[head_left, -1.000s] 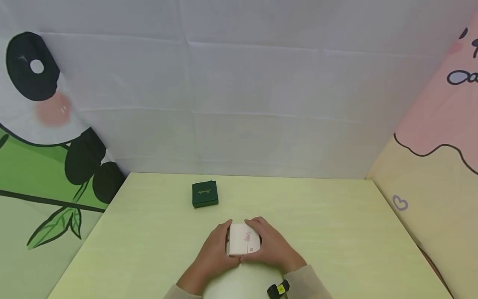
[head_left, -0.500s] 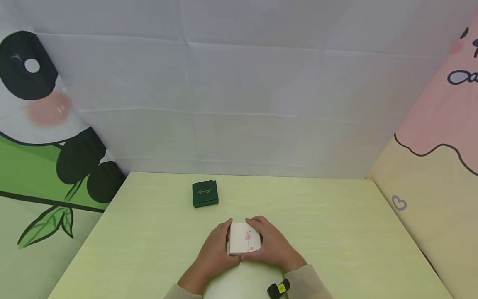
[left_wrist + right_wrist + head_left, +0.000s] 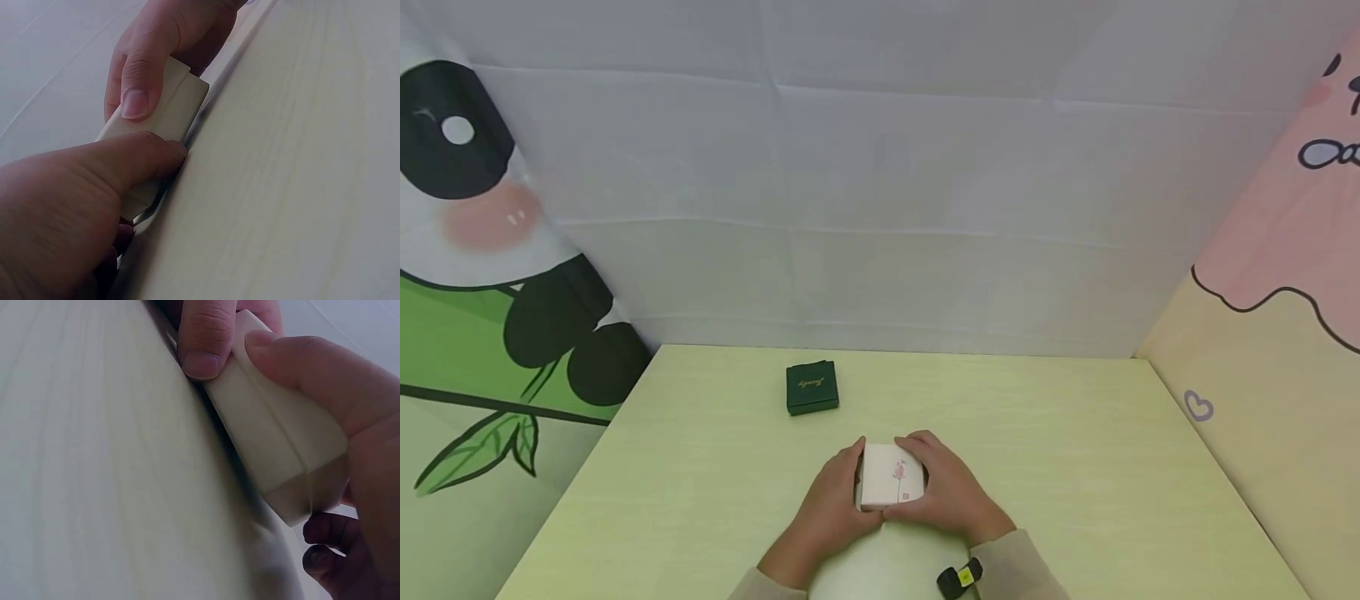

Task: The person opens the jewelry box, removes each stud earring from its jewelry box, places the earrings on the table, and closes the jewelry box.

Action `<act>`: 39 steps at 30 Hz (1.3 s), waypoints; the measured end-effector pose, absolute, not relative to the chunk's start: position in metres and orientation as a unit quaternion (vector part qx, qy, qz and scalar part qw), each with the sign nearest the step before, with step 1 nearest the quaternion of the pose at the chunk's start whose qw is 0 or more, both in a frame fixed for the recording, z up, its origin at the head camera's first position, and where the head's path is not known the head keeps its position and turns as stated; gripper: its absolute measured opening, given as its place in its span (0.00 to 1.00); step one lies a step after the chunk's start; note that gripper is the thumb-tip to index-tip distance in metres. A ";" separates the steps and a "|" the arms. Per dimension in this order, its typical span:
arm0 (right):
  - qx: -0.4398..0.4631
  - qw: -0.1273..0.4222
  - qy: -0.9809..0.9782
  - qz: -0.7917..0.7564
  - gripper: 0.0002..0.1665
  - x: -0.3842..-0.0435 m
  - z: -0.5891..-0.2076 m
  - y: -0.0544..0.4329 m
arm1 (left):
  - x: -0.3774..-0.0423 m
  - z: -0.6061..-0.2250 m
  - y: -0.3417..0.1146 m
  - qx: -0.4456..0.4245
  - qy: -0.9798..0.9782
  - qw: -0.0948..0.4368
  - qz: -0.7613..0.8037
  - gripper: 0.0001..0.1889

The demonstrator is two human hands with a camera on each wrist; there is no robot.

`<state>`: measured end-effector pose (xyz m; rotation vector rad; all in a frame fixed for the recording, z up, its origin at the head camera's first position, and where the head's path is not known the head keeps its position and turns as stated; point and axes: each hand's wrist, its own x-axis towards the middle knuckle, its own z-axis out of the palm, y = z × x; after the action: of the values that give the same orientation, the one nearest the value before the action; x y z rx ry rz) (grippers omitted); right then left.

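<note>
A small white box (image 3: 880,479) with a pink flower printed on its top sits between both hands in the head view, near the front of the table. From the left side my left hand (image 3: 831,504) grips it, its thumb pressed low on the near face. My right hand (image 3: 951,493) holds the opposite side, fingertips at the far edge. In the right wrist view a thin seam runs along the side of the box (image 3: 269,431), with the right thumb (image 3: 294,356) above that line and the left thumb (image 3: 206,350) below it. The far fingers are partly hidden.
A dark green box (image 3: 812,388) with gold lettering stands farther back on the pale yellow table (image 3: 1037,433), left of the hands. White cloth (image 3: 887,208) hangs behind the table, and printed panels flank it. A black band (image 3: 958,578) is on the right wrist.
Both hands keep their hold, and the white box shifts only very slightly up in the head view. The printed panel on the left slides a little leftward. The green box stays put.
</note>
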<state>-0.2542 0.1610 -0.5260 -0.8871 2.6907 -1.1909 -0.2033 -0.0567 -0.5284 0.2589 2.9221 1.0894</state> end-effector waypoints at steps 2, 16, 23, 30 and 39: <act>-0.289 0.032 0.875 -0.387 0.64 -0.255 -0.527 0.161 | -0.204 -0.528 -0.057 0.083 0.934 0.007 0.348 0.57; -0.294 0.025 0.878 -0.378 0.62 -0.254 -0.522 0.160 | -0.205 -0.533 -0.059 0.095 0.933 -0.006 0.347 0.58; -0.298 0.022 0.879 -0.371 0.62 -0.252 -0.516 0.160 | -0.205 -0.534 -0.060 0.098 0.931 -0.013 0.352 0.58; -0.297 0.013 0.871 -0.390 0.62 -0.249 -0.502 0.163 | -0.203 -0.530 -0.061 0.100 0.929 -0.013 0.356 0.55; -0.300 0.023 0.872 -0.386 0.63 -0.249 -0.494 0.165 | -0.200 -0.524 -0.062 0.089 0.928 0.002 0.361 0.53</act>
<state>-0.2487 0.1651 -0.4940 -0.9290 2.7005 -1.1938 -0.2002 -0.0619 -0.5240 0.2777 2.9129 1.1322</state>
